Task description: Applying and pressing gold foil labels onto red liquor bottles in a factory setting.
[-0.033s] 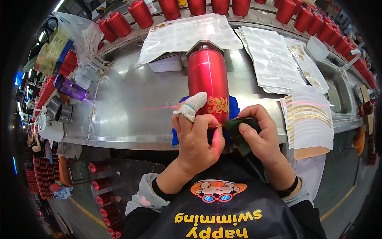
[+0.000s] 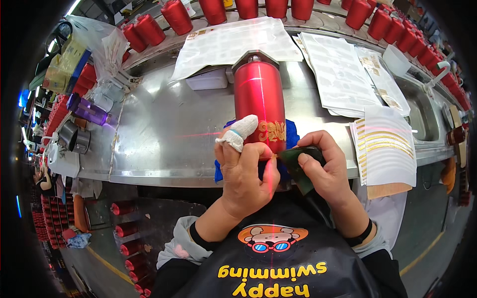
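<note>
Only clearly readable text: yellow lettering (image 2: pixel 272 272) on the black apron (image 2: pixel 343 260), two lines, one word each, upside down in the view, next to a cartoon (image 2: pixel 272 240) in goggles. Red bottle (image 2: pixel 258 94) has a gold motif (image 2: pixel 273 130) near its lower end; can't tell if it's lettering or ornament. Clear sheet (image 2: pixel 238 42) behind the bottle has small gold marks at its upper left, too small to read. Sheet (image 2: pixel 382 82) by the sink (image 2: pixel 421 114) also has gold marks, likewise illegible.

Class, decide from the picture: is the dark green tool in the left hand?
No, the right hand grips the dark green tool.
</note>
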Tool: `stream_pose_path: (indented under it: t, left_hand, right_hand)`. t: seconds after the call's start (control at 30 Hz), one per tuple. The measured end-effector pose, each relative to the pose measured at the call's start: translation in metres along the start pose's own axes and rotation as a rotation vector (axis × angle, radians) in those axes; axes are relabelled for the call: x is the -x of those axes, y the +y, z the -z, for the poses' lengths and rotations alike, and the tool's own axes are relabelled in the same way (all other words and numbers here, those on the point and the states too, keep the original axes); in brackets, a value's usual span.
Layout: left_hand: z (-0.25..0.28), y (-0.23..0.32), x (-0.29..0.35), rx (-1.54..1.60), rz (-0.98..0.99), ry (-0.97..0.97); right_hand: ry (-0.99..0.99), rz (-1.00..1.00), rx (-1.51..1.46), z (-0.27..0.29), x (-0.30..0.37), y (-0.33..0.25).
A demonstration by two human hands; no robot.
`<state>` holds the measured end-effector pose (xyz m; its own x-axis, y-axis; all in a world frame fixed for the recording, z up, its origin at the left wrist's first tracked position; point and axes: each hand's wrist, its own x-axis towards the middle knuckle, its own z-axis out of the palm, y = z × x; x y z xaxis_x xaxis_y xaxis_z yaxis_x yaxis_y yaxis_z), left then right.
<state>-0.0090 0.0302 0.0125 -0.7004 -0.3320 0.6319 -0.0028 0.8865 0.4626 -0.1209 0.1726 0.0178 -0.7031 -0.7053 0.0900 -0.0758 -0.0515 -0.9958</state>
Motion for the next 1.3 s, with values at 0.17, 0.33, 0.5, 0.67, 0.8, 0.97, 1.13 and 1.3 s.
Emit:
stream_pose_path:
  t: [0.17, 0.33, 0.5, 0.67, 0.8, 0.97, 1.13, 1.3]
  left_hand:
    - [0.001, -0.008, 0.005, 0.146, 0.054, 0.034]
    - [0.002, -0.008, 0.007, 0.209, 0.105, 0.034]
    - [0.003, -0.001, 0.002, 0.113, 0.046, 0.008]
    - [0.004, -0.002, 0.001, 0.09, 0.042, -0.008]
    - [0.0, -0.001, 0.003, 0.15, 0.134, 0.022]
    - [-0.002, -0.003, 0.002, 0.165, 0.122, 0.032]
    - [-0.002, 0.0, 0.0, 0.122, 0.104, 0.014]
    - [0.008, -0.01, 0.005, 0.321, 0.202, 0.006]
  right_hand:
    - [-0.008, 0.055, 0.022, -0.001, 0.0, 0.003]
    - [-0.041, 0.008, 0.002, -0.003, -0.001, -0.001]
    - [-0.044, 0.072, 0.054, -0.006, -0.004, -0.003]
    - [-0.036, 0.081, 0.046, -0.006, -0.004, -0.001]
    - [-0.022, 0.057, 0.04, -0.004, -0.004, -0.002]
    - [-0.023, 0.053, 0.038, -0.002, -0.004, -0.001]
    - [-0.029, 0.046, 0.018, -0.001, -0.004, 0.001]
    - [-0.032, 0.014, 0.006, 0.002, -0.004, -0.002]
